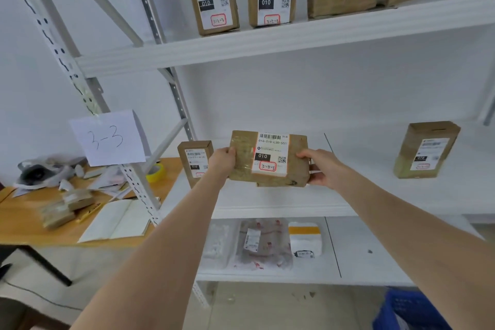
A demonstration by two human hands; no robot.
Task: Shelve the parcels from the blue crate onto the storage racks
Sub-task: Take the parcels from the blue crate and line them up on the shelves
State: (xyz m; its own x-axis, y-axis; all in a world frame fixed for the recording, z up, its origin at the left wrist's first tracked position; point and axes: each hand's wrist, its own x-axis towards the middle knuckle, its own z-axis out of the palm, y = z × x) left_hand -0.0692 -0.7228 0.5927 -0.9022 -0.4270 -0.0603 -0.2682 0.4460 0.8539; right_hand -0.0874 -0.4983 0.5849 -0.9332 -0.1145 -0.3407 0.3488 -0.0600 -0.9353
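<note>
From the head camera, the landmark is the middle shelf (281,205) of the white rack. Just above its front half, a brown cardboard parcel (267,159) is held lengthwise with its label facing the camera; "3-3-3" is ringed in red on it. Whether its lower edge already touches the board cannot be told.

The left hand (222,162) clamps the parcel's left end, thumb on the front face and fingers curled out of sight behind. The right hand (318,167) clamps the right end, fingers wrapped round the edge.

On the same shelf a small upright box (194,162) stands at the left end, just beside the left hand, and another upright box (426,150) stands well apart toward the right end. A paper sign reading "3-3" (107,138) hangs on the post left of the shelf. The blue crate (409,311) sits on the floor below its right part.

The parcel looks like a stiff, taped carton, probably light, since it is held out at arm's length. The glossy tape on its left half may be slick, so the short ends, pinched front to back, seem the safest hold. The label should stay facing outward as the parcel is set down in the gap between the two standing boxes.
</note>
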